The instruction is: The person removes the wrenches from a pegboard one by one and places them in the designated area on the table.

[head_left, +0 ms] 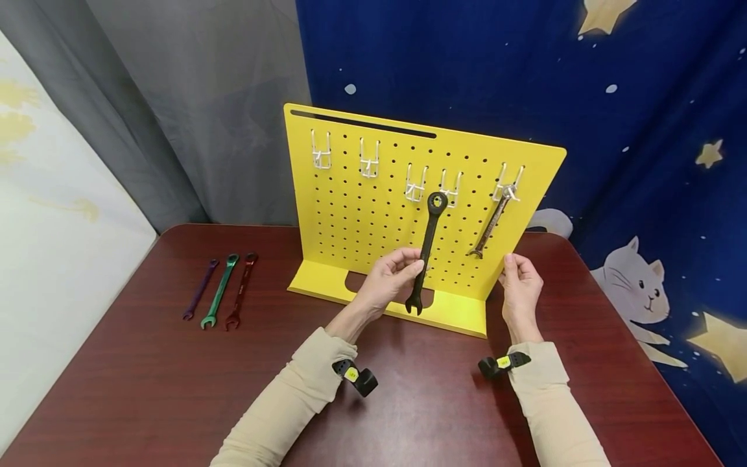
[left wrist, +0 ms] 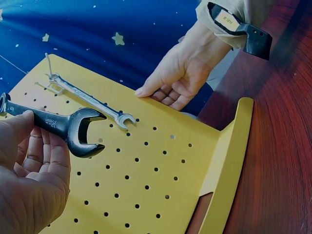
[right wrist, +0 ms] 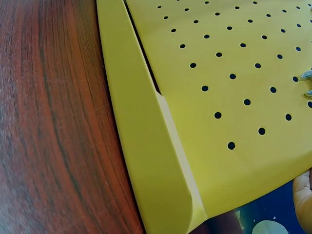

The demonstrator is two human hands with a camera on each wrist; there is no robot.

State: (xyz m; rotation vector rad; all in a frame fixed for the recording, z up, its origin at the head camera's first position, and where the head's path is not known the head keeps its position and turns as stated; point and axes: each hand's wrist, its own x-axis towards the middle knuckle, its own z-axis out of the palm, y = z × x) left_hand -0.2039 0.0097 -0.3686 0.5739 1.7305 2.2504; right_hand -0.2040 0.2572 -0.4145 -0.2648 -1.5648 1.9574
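Observation:
My left hand (head_left: 382, 280) pinches a black combination wrench (head_left: 426, 250) between thumb and fingers, in front of the yellow pegboard (head_left: 528, 170). The wrench is nearly upright, ring end up and open jaw down. That open end shows large in the left wrist view, where a silver wrench (left wrist: 90, 99) hangs behind it. In the head view, the silver wrench (head_left: 492, 222) tilts from the rightmost white hook (head_left: 512, 175). My right hand (head_left: 521, 292) grips the board's right edge, thumb in front and fingers partly hidden behind. Only a bit of that hand (right wrist: 303, 200) enters the right wrist view.
Purple (head_left: 201, 290), green (head_left: 220, 290) and red (head_left: 241, 290) wrenches lie side by side on the dark red table (head_left: 146, 376), left of the board. More white hooks (head_left: 369, 162) project from the board. A blue curtain (head_left: 467, 65) hangs close behind.

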